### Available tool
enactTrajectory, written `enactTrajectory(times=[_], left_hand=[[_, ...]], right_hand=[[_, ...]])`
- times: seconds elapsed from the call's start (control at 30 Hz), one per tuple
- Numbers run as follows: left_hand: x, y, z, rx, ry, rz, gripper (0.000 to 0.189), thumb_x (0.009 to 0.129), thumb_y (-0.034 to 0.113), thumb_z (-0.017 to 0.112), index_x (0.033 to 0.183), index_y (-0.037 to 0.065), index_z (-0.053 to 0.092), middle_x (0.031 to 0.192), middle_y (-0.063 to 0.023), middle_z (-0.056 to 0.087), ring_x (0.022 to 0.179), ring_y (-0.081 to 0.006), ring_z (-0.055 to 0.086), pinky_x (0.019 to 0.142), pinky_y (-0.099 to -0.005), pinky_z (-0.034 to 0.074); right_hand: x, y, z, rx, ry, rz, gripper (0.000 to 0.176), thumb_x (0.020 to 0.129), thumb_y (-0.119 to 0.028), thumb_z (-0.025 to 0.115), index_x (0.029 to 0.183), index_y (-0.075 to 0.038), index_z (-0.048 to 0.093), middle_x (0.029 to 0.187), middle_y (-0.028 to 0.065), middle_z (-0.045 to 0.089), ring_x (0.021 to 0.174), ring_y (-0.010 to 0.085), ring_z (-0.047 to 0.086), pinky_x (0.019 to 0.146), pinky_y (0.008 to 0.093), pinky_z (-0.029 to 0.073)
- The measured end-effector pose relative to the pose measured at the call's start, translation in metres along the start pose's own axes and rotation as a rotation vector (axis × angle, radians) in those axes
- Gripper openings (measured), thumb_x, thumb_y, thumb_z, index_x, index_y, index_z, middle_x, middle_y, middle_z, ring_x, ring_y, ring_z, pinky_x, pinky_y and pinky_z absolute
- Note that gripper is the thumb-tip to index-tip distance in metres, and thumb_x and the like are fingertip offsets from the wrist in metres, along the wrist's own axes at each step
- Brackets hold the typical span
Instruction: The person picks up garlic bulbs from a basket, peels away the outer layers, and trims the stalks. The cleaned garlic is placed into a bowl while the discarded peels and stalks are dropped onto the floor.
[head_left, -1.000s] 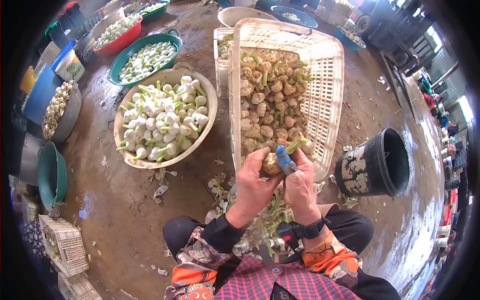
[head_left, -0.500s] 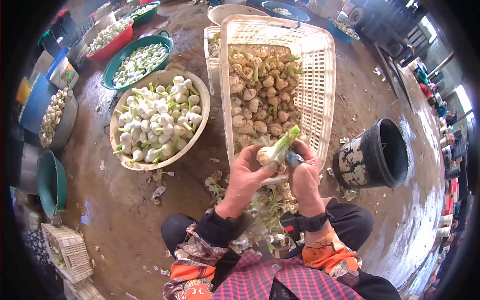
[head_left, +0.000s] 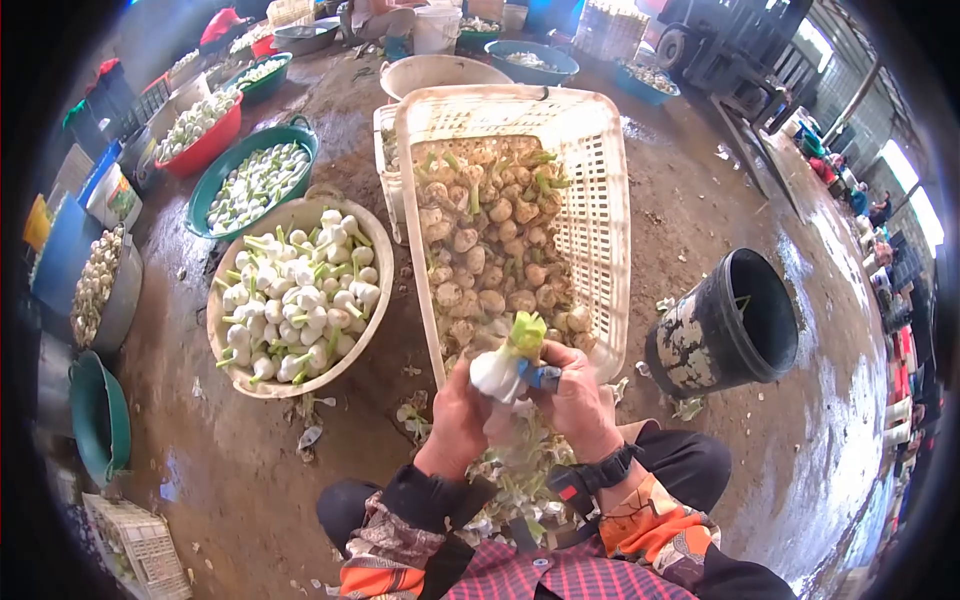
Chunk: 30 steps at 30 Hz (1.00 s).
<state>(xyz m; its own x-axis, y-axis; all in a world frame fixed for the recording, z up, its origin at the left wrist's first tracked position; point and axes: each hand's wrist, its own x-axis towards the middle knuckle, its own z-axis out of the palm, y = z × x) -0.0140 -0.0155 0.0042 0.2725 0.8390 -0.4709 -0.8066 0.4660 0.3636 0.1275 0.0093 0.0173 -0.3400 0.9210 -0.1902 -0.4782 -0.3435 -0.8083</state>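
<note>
A garlic bulb (head_left: 496, 377) with a short green cut stem (head_left: 527, 332) is held between both hands in front of my knees, now with a white, clean surface. My left hand (head_left: 453, 418) curls around its left side. My right hand (head_left: 577, 408) is closed at the other side, thumb and fingers pressed near the base of the stem. Something small and blue (head_left: 541, 377) shows at the right thumb; I cannot tell whether it is a wrap or a tool. Just beyond stands a cream plastic crate (head_left: 612, 230) with brown, unpeeled garlic bulbs (head_left: 495, 245).
At left, a cream basin (head_left: 222, 352) holds white garlic bulbs (head_left: 300, 300). A black bucket (head_left: 700, 340) stands at right. Peeled skins (head_left: 520, 470) lie on the floor between my legs. Farther back are a green basin (head_left: 200, 212), a red basin (head_left: 215, 140) and a forklift (head_left: 735, 50).
The bulb has gone from brownish and tilted to white and more upright, its stem pointing up. Both hands have come lower and nearer my body. The view has tipped up, showing more background.
</note>
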Motion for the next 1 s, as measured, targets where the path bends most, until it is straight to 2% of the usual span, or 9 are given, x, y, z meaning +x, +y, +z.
enactTrajectory(times=[0.1, 0.2, 0.3, 0.5, 0.6, 0.67, 0.73, 0.8, 1.0], left_hand=[[0.018, -0.010, -0.017, 0.281, 0.252, 0.196, 0.047, 0.097, 0.043, 0.030, 0.110, 0.005, 0.054, 0.083, -0.0105, 0.062, 0.056, -0.0192, 0.057, 0.045, -0.0324, 0.046], [0.000, -0.009, -0.008, 0.541, 0.067, 0.416, 0.038, 0.090, 0.024, 0.057, 0.115, -0.003, 0.051, 0.092, -0.0113, 0.064, 0.074, -0.0196, 0.064, 0.055, -0.0273, 0.052], [-0.003, 0.000, -0.017, 0.461, -0.058, 0.378, 0.041, 0.082, 0.014, 0.068, 0.114, -0.006, 0.053, 0.096, -0.0126, 0.064, 0.076, -0.0187, 0.064, 0.057, -0.0250, 0.053], [-0.009, 0.005, -0.011, 0.147, -0.354, 0.236, 0.036, 0.084, 0.011, 0.063, 0.114, -0.005, 0.055, 0.098, -0.0158, 0.064, 0.072, -0.0240, 0.065, 0.058, -0.0291, 0.052], [-0.006, 0.004, -0.016, 0.066, -0.421, 0.277, 0.040, 0.083, 0.018, 0.062, 0.115, -0.004, 0.054, 0.101, -0.0178, 0.063, 0.082, -0.0270, 0.065, 0.059, -0.0342, 0.054], [-0.004, 0.003, -0.021, -0.002, -0.293, 0.298, 0.039, 0.084, 0.017, 0.059, 0.116, -0.003, 0.053, 0.102, -0.0183, 0.062, 0.086, -0.0275, 0.064, 0.063, -0.0353, 0.055], [0.001, 0.002, -0.026, -0.014, -0.221, 0.257, 0.038, 0.084, 0.016, 0.056, 0.117, -0.001, 0.052, 0.106, -0.0169, 0.060, 0.095, -0.0269, 0.061, 0.072, -0.0372, 0.053], [-0.001, 0.002, -0.019, -0.002, -0.124, 0.237, 0.034, 0.085, 0.013, 0.055, 0.117, 0.000, 0.054, 0.107, -0.0143, 0.061, 0.098, -0.0245, 0.060, 0.079, -0.0388, 0.051], [-0.009, -0.003, -0.003, 0.187, -0.144, 0.240, 0.032, 0.094, 0.017, 0.046, 0.122, 0.001, 0.046, 0.102, -0.0093, 0.061, 0.087, -0.0215, 0.063, 0.065, -0.0304, 0.054]], right_hand=[[0.001, -0.003, 0.018, -0.221, 0.122, -0.053, 0.014, 0.085, -0.001, 0.057, 0.097, 0.001, 0.063, 0.083, 0.0051, 0.064, 0.073, 0.0089, 0.057, 0.065, 0.0226, 0.047], [0.006, 0.014, -0.005, -0.645, 0.102, -0.322, 0.012, 0.085, 0.002, 0.054, 0.093, 0.000, 0.062, 0.082, 0.0024, 0.060, 0.069, 0.0068, 0.051, 0.063, 0.0213, 0.044], [-0.003, -0.007, 0.003, -0.040, 0.152, 0.070, 0.015, 0.088, -0.001, 0.049, 0.100, 0.001, 0.059, 0.092, 0.0069, 0.063, 0.077, 0.0144, 0.060, 0.069, 0.0281, 0.050], [0.021, 0.044, -0.034, 0.496, 0.117, 0.040, 0.018, 0.090, -0.008, 0.047, 0.103, 0.001, 0.057, 0.093, 0.0080, 0.064, 0.080, 0.0181, 0.063, 0.070, 0.0296, 0.052], [0.028, 0.076, -0.072, -0.624, 0.232, 0.049, 0.025, 0.084, -0.010, 0.052, 0.106, 0.001, 0.057, 0.092, 0.0121, 0.066, 0.081, 0.0249, 0.064, 0.072, 0.0341, 0.051], [-0.002, 0.058, -0.053, -1.657, -0.243, 0.242, 0.029, 0.075, -0.010, 0.058, 0.104, -0.008, 0.061, 0.092, 0.0213, 0.064, 0.088, 0.0385, 0.061, 0.077, 0.0426, 0.048], [-0.012, 0.036, -0.049, -1.680, -0.188, 0.176, 0.030, 0.077, -0.013, 0.061, 0.106, -0.007, 0.062, 0.095, 0.0196, 0.065, 0.089, 0.0342, 0.063, 0.078, 0.0395, 0.049], [-0.006, 0.011, -0.052, -0.916, -0.107, -0.130, 0.034, 0.083, -0.001, 0.055, 0.116, -0.006, 0.059, 0.097, 0.0171, 0.065, 0.088, 0.0257, 0.064, 0.077, 0.0322, 0.049], [-0.012, -0.019, 0.006, -1.621, -0.077, -0.728, 0.038, 0.064, -0.001, 0.065, 0.102, 0.000, 0.059, 0.093, 0.0141, 0.061, 0.087, 0.0313, 0.060, 0.073, 0.0373, 0.050]])
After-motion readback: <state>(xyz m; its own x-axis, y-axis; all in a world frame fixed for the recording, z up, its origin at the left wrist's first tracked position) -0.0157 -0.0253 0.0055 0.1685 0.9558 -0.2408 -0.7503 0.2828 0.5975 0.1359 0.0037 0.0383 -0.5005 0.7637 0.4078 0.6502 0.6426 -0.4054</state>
